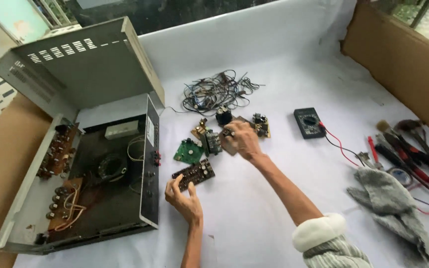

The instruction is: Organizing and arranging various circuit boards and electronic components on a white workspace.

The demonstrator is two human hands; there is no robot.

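Left hand [183, 194] sat low center, fingers pinching the edge of a dark circuit board [193, 173] on the white cloth [274, 198]. Right hand [242, 140] was mid-frame, fingers closed around a brown board [230, 145], beside a green board [188, 151] and the opened metal chassis [75, 188] at left.

Two bare forearms are seen from above, each ending in an ungloved hand. No ring, watch or bracelet can be made out on the left hand [183, 197] or its wrist, and the left forearm is uncovered as far as the lower edge of the view. The right hand [243, 140] is likewise bare. Near the elbow of the right arm a sleeve [329, 242] is worn pushed up: a thick, fleecy white cuff is turned back over a grey, finely striped knitted fabric.
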